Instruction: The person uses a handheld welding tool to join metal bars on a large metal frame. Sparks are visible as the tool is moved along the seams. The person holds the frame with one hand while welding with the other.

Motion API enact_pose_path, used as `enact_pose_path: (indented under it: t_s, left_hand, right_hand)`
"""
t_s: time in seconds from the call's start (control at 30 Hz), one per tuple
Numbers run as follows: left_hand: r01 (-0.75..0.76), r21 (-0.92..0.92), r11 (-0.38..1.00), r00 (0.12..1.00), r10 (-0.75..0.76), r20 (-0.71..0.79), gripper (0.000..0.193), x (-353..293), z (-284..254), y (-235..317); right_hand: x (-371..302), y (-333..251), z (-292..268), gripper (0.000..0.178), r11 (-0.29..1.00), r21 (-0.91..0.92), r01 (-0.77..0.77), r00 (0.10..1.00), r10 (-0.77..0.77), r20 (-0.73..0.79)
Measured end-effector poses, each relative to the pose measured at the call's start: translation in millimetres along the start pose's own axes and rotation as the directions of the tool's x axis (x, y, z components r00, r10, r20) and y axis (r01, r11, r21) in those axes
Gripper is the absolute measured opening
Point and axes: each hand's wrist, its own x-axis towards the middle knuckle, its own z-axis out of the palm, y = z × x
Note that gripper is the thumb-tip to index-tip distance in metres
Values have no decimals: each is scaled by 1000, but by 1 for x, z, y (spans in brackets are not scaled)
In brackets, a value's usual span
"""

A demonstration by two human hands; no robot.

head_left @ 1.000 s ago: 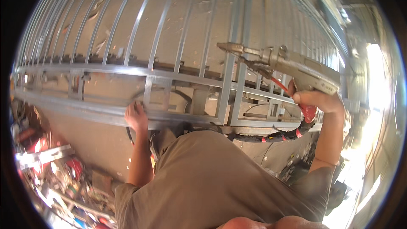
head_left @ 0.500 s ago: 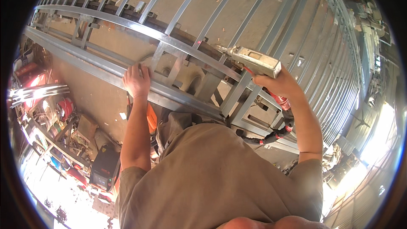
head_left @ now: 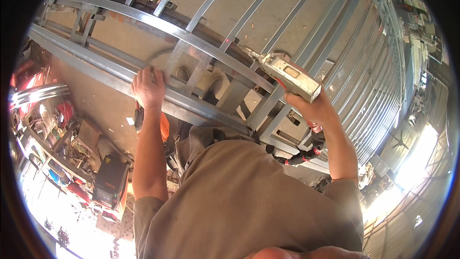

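Over the barred metal frame [head_left: 187,34], the right hand [head_left: 309,105] is gripping the handle of a pale, box-bodied, pistol-shaped tool [head_left: 292,74], whose nozzle is pointing up and to the left, toward a bar where a small red dot [head_left: 227,41] is glowing. Well to the left, the left hand [head_left: 148,86] is resting half open, fingers loosely bent over the frame's near rail [head_left: 201,107], while a black, red-banded cable [head_left: 306,156] is hanging below the right hand.

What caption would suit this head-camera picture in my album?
Left hand on a grey metal rail, right hand gripping a scuffed, pale gun-shaped tool over a silver barred frame.
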Motion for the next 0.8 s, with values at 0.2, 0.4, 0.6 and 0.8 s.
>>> enact_pose_path:
  t_s: [0.2,0.4,0.6,0.8]
  left_hand:
    - [-10,-4,1000,1000,10,-5,21,1,0,2]
    - [-13,-4,1000,1000,13,-3,22,0,1,0]
    - [-53,12,999,997,54,-49,23,1,2,0]
    - [-39,11,999,999,39,-36,23,1,1,0]
  right_hand:
    - [17,10,10,73,998,6,-66,997,66,41]
    - [12,26,31,77,996,-57,76,996,-78,-35]
    - [3,15,37,71,996,-85,-13,1000,14,12]
    - [0,9,40,72,995,-99,-15,1000,15,1]
